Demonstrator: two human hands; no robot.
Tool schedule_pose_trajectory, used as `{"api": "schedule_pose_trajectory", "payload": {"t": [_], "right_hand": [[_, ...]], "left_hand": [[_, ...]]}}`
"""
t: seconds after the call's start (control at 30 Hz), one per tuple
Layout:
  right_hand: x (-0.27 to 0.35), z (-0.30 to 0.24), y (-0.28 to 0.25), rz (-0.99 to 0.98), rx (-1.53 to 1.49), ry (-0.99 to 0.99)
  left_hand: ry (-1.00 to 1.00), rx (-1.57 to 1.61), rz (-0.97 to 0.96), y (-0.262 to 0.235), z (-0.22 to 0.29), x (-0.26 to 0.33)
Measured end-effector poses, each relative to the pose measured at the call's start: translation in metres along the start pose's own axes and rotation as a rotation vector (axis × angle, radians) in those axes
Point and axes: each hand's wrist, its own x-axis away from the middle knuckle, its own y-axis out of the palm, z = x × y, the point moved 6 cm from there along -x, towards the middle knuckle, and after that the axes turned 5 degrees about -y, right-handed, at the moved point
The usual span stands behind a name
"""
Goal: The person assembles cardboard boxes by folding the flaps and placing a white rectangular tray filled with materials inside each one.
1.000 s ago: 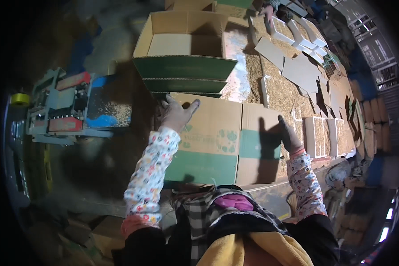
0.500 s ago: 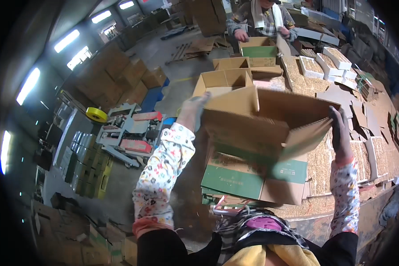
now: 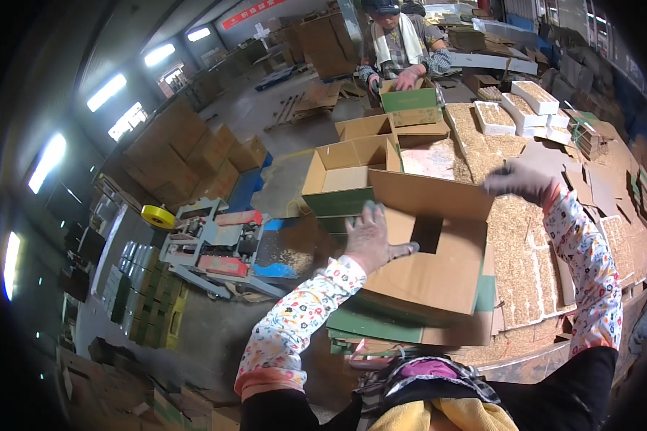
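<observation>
An opened brown cardboard carton [image 3: 431, 276] lies tipped in front of me, its inside and a raised panel showing. My left hand [image 3: 372, 241], in a thin greyish glove, is at its left side with fingers spread and thumb out over the cardboard. At the carton's upper right corner is my gloved right hand [image 3: 522, 181], fingers stretched toward the panel's edge; whether they touch it I cannot tell. Under the carton lies a stack of flattened green-and-brown cartons [image 3: 374, 325]. Just beyond stands a set-up carton [image 3: 352, 178], open at the top.
Across the table a co-worker [image 3: 402, 50] has both hands at a green-and-brown box [image 3: 410, 100]. White trays [image 3: 494, 118] of straw-coloured material stand at the far right. A grey-and-red pallet machine [image 3: 223, 244] and stacked brown boxes [image 3: 183, 144] occupy the left floor.
The carton has tipped so its inside faces me and come down over the flat stack. My left hand has moved right and down; my right hand has risen and shifted left.
</observation>
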Motion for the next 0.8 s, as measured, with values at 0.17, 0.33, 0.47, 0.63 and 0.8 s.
{"api": "schedule_pose_trajectory", "payload": {"t": [0.17,0.33,0.47,0.63,0.8], "right_hand": [[0.045,-0.015,0.145,-0.042,0.865,-0.479],[0.071,0.090,0.144,0.738,0.329,-0.266],[0.023,0.200,0.117,0.518,-0.663,-0.288],[0.029,0.053,0.079,0.019,-0.708,-0.222],[0.000,0.136,0.099,0.519,-0.046,-0.006]], "left_hand": [[0.176,0.217,0.600,-0.051,-0.013,0.023],[-0.243,1.202,-0.224,0.050,-0.091,0.023],[0.026,1.065,-0.374,0.010,-0.053,0.021],[0.703,0.415,0.297,0.072,-0.071,0.135],[-0.177,1.032,0.234,0.034,-0.098,0.059]]}}
